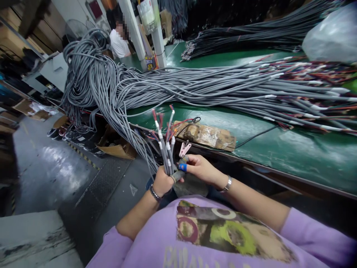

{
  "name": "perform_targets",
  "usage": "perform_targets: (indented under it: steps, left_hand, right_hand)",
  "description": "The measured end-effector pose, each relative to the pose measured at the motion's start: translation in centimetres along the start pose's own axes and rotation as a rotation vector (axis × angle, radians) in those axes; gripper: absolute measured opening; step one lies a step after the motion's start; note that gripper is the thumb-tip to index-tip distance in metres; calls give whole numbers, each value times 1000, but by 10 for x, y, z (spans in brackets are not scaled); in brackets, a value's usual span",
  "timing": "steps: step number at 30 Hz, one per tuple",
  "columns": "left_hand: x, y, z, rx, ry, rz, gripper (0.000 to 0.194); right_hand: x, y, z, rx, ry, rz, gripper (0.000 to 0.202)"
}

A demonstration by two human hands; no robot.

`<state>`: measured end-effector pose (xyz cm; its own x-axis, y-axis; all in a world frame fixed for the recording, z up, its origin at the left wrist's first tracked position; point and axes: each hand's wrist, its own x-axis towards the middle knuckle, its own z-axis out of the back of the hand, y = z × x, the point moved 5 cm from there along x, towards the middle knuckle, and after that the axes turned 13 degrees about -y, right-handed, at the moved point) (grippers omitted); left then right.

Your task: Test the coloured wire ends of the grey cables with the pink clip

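Note:
A small bunch of grey cables (164,156) stands upright in my left hand (163,181), whose fingers are wrapped round its lower part. White sleeves and red, blue and orange wire ends show at the top. My right hand (196,167), with blue tape on a finger, pinches a dark grey rolled piece (182,162) just right of the bunch. That piece reaches across to my left hand. Beyond my right fingertips is a pink clip (185,149). Both hands are in front of the green table's edge.
Long grey cables (195,87) lie across the green table (279,149) and hang over its left end. A worn wooden block (214,137) sits near the edge. Black cables (240,39) and a plastic bag (331,37) lie behind. A person in white (119,44) is at the back left.

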<state>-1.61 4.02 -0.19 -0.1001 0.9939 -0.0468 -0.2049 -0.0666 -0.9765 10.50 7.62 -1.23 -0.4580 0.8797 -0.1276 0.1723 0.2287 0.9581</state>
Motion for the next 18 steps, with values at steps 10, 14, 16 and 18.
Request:
perform_targets:
  steps: [10,14,16,18]
  left_hand:
    - [4,11,4,-79,-135,-5,36]
    - [5,20,5,-181,-272,-21,33]
    - [6,21,4,-202,-290,-16,31]
    - [5,19,3,-209,-299,-10,31]
  right_hand:
    - [-2,-18,22,250,-225,-155,30]
    - [-8,-22,16,204,-203,-148,32]
    - [-9,-19,11,158,-217,-76,32]
    - [-9,-16,8,139,-227,-31,32]
